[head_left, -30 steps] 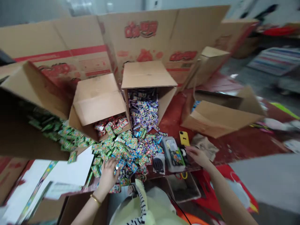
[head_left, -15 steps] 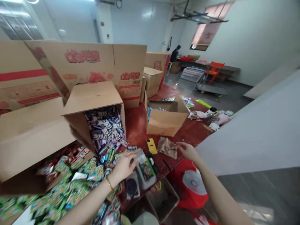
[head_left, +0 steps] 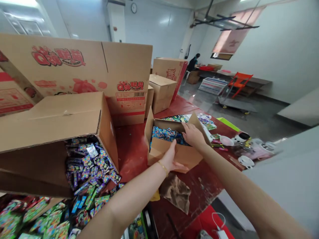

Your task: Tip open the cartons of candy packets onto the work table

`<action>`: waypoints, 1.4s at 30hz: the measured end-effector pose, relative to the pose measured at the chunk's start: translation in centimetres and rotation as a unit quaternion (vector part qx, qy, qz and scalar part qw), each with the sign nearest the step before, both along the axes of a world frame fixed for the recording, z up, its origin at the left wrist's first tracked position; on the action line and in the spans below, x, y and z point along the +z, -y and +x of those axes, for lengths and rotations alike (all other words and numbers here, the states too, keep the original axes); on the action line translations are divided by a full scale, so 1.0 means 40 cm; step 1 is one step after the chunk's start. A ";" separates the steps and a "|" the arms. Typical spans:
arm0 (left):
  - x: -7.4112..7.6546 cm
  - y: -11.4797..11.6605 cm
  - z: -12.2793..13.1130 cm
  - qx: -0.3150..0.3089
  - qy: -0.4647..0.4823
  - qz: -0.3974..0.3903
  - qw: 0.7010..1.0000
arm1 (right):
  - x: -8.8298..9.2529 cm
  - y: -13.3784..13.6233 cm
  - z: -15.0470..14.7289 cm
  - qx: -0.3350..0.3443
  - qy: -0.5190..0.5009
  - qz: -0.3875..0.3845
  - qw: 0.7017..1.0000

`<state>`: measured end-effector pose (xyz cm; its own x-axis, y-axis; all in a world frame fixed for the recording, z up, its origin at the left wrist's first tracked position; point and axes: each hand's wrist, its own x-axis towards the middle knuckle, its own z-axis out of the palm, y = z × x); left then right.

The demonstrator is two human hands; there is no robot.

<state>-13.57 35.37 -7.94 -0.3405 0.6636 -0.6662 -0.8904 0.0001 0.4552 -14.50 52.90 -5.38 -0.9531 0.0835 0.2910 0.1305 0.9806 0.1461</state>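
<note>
An open cardboard box [head_left: 159, 151] with blue-wrapped packets [head_left: 165, 134] inside stands on the red table. My left hand [head_left: 170, 158] lies against its front flap, thumb up near the flap's top edge and fingers stretched out low along the front. Over the box's right side reaches my right hand [head_left: 193, 134], its fingers apart at the inner back wall and above the packets. No packet shows in either hand. A crumpled brown cloth or paper [head_left: 176, 192] lies just in front of the box. Part of a yellow phone [head_left: 155, 196] shows beneath my left forearm.
At left, a tipped carton [head_left: 107, 132] spills purple packets [head_left: 96, 166], with green packets [head_left: 53, 215] nearer me. Tall printed cartons [head_left: 129, 66] line the back. Jars and cups [head_left: 256, 149] stand at the table's right edge. A person [head_left: 193, 63] sits far off.
Both hands have moved forward to the open box, the left from the clear plastic container, the right from beside the brown cloth. The view has shifted, bringing the box closer.
</note>
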 end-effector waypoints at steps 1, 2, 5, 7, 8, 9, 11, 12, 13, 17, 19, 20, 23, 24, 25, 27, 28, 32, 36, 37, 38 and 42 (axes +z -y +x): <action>-0.001 -0.029 -0.026 0.031 0.015 0.003 0.999 | -0.010 -0.003 -0.050 0.001 0.026 0.013 1.000; -0.003 -0.049 -0.050 0.059 0.017 -0.002 0.998 | -0.023 -0.009 -0.097 0.000 0.045 0.020 0.999; -0.022 -0.051 -0.087 0.107 0.024 -0.037 0.993 | -0.070 -0.048 -0.208 -0.021 0.079 0.015 0.997; -0.035 -0.016 -0.072 0.115 0.036 -0.038 0.992 | -0.101 -0.080 -0.257 -0.050 0.104 0.001 0.993; -0.041 0.007 -0.054 0.119 0.041 -0.036 0.991 | -0.115 -0.095 -0.275 -0.068 0.119 -0.007 0.991; -0.046 0.031 -0.031 0.126 0.044 -0.034 0.990 | -0.128 -0.107 -0.287 -0.086 0.134 -0.016 0.987; -0.057 0.078 0.018 0.148 0.037 -0.027 0.988 | -0.150 -0.126 -0.302 -0.112 0.157 -0.029 0.981; -0.063 0.100 0.039 0.161 0.032 -0.025 0.986 | -0.159 -0.133 -0.306 -0.118 0.161 -0.032 0.979; -0.070 0.119 0.056 0.173 0.027 -0.024 0.984 | -0.167 -0.137 -0.308 -0.121 0.160 -0.032 0.979; -0.112 0.181 0.081 0.206 0.015 -0.012 0.978 | -0.189 -0.146 -0.319 -0.139 0.137 -0.025 0.980; -0.141 0.208 0.079 0.211 0.015 0.013 0.977 | -0.197 -0.148 -0.330 -0.148 0.130 -0.025 0.980; -0.155 0.221 0.079 0.214 0.014 0.023 0.976 | -0.200 -0.150 -0.336 -0.150 0.124 -0.025 0.981; -0.189 0.253 0.086 0.221 0.006 0.018 0.975 | -0.188 -0.155 -0.354 -0.148 0.095 -0.019 0.984; -0.195 0.261 0.093 0.220 0.003 0.008 0.975 | -0.173 -0.157 -0.360 -0.144 0.082 -0.016 0.986; -0.199 0.266 0.101 0.215 0.000 0.002 0.977 | -0.152 -0.160 -0.365 -0.138 0.068 -0.012 0.988; -0.200 0.273 0.119 0.200 -0.003 -0.002 0.980 | -0.092 -0.162 -0.374 -0.127 0.042 -0.005 0.991; -0.198 0.276 0.126 0.197 -0.002 -0.006 0.980 | -0.053 -0.159 -0.377 -0.120 0.027 -0.005 0.992; -0.188 0.301 0.113 0.207 -0.035 -0.038 0.977 | 0.130 -0.099 -0.359 -0.050 -0.078 -0.038 0.995; -0.209 0.350 0.019 0.206 -0.086 -0.077 0.972 | 0.302 0.067 -0.311 -0.032 -0.094 0.019 0.995; -0.223 0.363 -0.013 0.205 -0.101 -0.099 0.968 | 0.330 0.120 -0.303 -0.047 -0.082 0.052 0.994; -0.240 0.375 -0.046 0.202 -0.119 -0.125 0.964 | 0.348 0.174 -0.298 -0.045 -0.068 0.078 0.994; -0.310 0.411 -0.150 0.182 -0.243 -0.255 0.918 | 0.326 0.361 -0.299 0.018 -0.013 0.079 0.997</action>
<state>-19.57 18.91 -20.33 -0.8165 0.0920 -0.5700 -0.5661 0.0663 0.8217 -26.46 38.47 7.66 -0.9464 0.0004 0.3229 0.1012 0.9500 0.2955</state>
